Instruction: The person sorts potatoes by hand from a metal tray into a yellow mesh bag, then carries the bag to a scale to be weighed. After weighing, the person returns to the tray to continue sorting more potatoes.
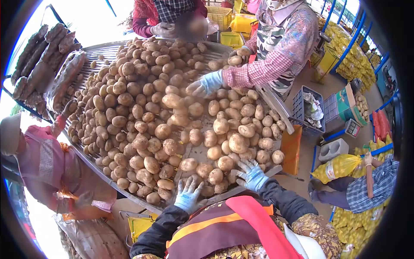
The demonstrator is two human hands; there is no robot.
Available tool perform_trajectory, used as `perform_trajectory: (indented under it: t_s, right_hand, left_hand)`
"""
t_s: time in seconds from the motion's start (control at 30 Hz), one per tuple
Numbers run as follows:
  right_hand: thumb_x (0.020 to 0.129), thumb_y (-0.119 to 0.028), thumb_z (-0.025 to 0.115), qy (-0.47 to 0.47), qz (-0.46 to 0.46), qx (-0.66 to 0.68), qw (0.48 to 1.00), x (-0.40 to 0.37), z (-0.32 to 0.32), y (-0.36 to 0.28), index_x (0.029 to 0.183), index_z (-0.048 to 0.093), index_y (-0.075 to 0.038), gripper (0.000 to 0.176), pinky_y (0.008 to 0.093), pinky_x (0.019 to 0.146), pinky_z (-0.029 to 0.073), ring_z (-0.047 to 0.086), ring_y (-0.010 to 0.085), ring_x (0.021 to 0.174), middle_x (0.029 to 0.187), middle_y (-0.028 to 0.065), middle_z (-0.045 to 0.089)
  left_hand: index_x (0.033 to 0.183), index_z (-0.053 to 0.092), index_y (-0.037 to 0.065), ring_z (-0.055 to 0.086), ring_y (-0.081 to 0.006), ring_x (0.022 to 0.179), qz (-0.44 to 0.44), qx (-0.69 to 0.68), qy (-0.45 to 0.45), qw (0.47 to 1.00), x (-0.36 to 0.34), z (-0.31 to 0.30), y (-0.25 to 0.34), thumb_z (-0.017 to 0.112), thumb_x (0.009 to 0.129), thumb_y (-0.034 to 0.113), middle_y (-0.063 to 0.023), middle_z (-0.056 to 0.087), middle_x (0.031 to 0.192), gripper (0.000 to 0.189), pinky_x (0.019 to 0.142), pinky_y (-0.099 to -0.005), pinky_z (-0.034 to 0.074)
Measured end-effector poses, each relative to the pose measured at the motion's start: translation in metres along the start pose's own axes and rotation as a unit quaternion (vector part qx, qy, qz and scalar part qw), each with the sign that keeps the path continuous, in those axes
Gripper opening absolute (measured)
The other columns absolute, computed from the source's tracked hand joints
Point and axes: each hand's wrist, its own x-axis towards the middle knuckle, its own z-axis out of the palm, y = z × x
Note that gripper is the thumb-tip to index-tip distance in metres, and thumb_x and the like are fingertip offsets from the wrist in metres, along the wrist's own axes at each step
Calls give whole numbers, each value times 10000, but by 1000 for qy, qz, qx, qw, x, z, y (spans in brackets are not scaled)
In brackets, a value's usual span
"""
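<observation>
A big heap of potatoes (129,116) covers most of the slatted metal sorting table (276,103) in front of me. My left hand (188,195), in a blue and white glove, is at the table's near edge with fingers spread, beside the closest potatoes and gripping none. To the right, my right hand (253,175), gloved alike, has its fingers apart. Its fingertips reach the potatoes at the near right corner, next to a large pale potato (225,163). Between my hands, several potatoes lie along the rim.
Across the table, a person's gloved hand (207,84) reaches over the heap from the right. Another person stands at the far end, and one in a pink top (47,159) at the left. A blue crate (308,108) and yellow net sacks (338,167) are on the right.
</observation>
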Motion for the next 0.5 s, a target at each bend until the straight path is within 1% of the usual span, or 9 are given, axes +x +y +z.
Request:
perform_trajectory:
  t_s: [0.03,0.1,0.17,0.23,0.3,0.37,0.4,0.43,0.5]
  right_hand:
    - [822,-417,642,13,2,-17,1000,9,-5,3,1325,555,-252,537,541,1140,201,348,329,1367,1439,137,427]
    - [820,-317,657,103,8,-9,995,30,-12,13,1237,591,-160,450,475,1017,359,506,290,1161,1267,84,538]
    - [812,-287,672,178,-4,18,984,50,-24,21,1219,586,-131,445,440,969,389,530,274,1106,1236,69,560]
    - [801,-276,690,208,35,3,978,89,-41,22,1256,571,-142,489,447,1009,380,491,292,1173,1302,95,511]
    - [797,-298,705,148,70,-61,985,137,-60,20,1310,542,-151,558,454,1062,358,418,326,1270,1425,125,406]
    - [787,-311,725,45,85,-1,995,175,-36,40,1364,504,-163,635,454,1109,324,316,365,1358,1519,140,280]
    - [758,-286,759,-12,133,38,990,190,-38,41,1376,496,-161,683,456,1117,318,319,357,1371,1535,141,273]
    - [734,-235,786,-21,143,66,987,207,-26,57,1378,494,-152,711,444,1076,379,433,314,1311,1458,141,408]
    - [746,-202,789,-33,189,358,914,217,-46,50,1355,509,-140,673,401,978,470,567,269,1161,1298,139,566]
  left_hand:
    - [1442,394,149,226,-405,1427,-12,2,-44,999,7,1,6,651,790,489,-254,259,1517,780,1129,-631,101]
    - [1444,387,142,219,-398,1432,-11,38,-29,999,25,18,9,639,818,457,-257,234,1532,744,1131,-628,94]
    - [1416,421,131,225,-392,1432,-22,41,-30,998,34,19,12,621,846,422,-254,247,1527,670,1140,-610,94]
    - [1376,463,120,234,-396,1428,-16,-10,-32,999,33,9,14,612,855,405,-257,243,1528,613,1152,-585,100]
    - [1314,519,105,279,-386,1407,-7,9,-17,1000,31,5,9,625,852,368,-228,314,1501,542,1155,-548,148]
    - [1266,555,96,320,-365,1385,0,-60,20,998,31,8,-2,639,844,333,-187,405,1446,491,1144,-526,195]
    - [1219,585,88,409,-351,1322,-13,-62,86,994,29,0,3,671,825,261,-160,498,1356,439,1103,-496,293]
    - [1219,585,88,409,-351,1322,-18,-58,91,994,26,-5,0,671,825,261,-160,498,1356,439,1103,-496,293]
    - [1215,587,78,479,-352,1261,-47,-127,164,977,22,-17,-8,688,817,203,-162,534,1310,429,1052,-470,379]
